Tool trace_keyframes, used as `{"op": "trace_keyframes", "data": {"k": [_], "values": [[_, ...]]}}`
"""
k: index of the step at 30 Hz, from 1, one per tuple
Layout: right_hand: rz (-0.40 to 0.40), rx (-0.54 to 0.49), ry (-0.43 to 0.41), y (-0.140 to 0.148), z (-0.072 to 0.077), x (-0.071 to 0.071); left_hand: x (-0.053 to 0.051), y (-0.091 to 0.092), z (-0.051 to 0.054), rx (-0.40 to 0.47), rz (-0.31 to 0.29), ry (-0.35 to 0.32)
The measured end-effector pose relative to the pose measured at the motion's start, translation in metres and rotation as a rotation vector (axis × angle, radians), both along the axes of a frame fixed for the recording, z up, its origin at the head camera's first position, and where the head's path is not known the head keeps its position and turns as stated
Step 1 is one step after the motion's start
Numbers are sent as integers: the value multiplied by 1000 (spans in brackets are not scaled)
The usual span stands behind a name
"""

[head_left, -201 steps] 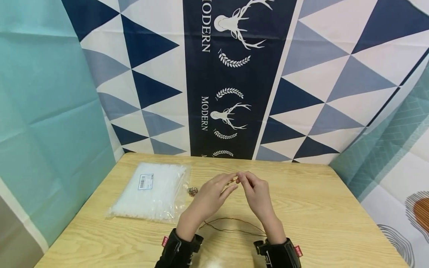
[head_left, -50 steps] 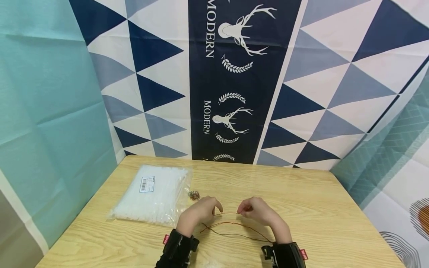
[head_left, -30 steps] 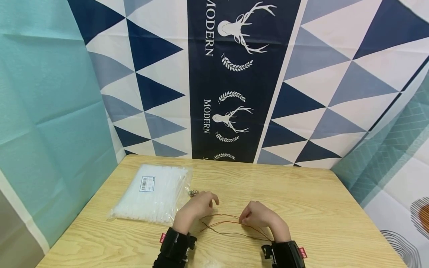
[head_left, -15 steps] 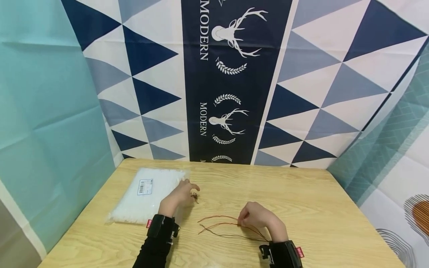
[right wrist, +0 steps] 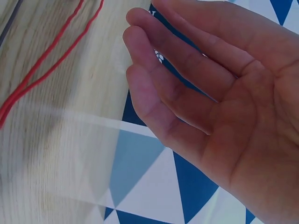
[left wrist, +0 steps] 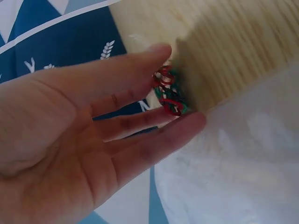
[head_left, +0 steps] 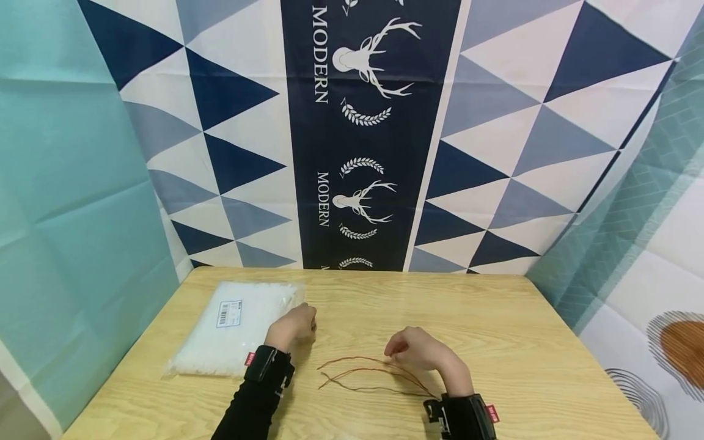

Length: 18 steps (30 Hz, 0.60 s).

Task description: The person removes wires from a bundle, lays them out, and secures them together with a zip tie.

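A pale wood-grained tabletop (head_left: 484, 342) bears a clear plastic bag (head_left: 242, 336) packed with white pieces. The left hand (head_left: 293, 325) is at the bag's right edge; the right hand (head_left: 425, 354), fingers loosely bent, hangs near long thin reddish wires (right wrist: 9, 105). A small tangle of red and green wire (left wrist: 169, 91) sits between the left thumb and fingers; whether pinched, I cannot tell.

Left hand (head_left: 296, 324) farther from the right hand (head_left: 422, 351) than before, now at the multicoloured wire bundle (left wrist: 170, 93).
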State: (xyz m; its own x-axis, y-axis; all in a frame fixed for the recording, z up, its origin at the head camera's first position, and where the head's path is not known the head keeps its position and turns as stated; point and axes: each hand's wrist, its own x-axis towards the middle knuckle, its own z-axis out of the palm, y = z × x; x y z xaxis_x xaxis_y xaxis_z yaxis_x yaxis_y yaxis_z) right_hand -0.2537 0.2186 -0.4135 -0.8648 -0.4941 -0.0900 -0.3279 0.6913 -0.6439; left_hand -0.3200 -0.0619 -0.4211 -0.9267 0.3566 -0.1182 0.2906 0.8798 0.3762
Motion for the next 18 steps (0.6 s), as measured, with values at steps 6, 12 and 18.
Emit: {"op": "trace_keyframes", "data": {"k": [6,12,18], "values": [[13,-8,15,0,3,1,-2,-2,-5,20,6,0],[-1,16,40,0,6,1,3,-2,5,124,65,-2],[2,-30,31,-2,6,1,8,2,3,264,67,54]]}}
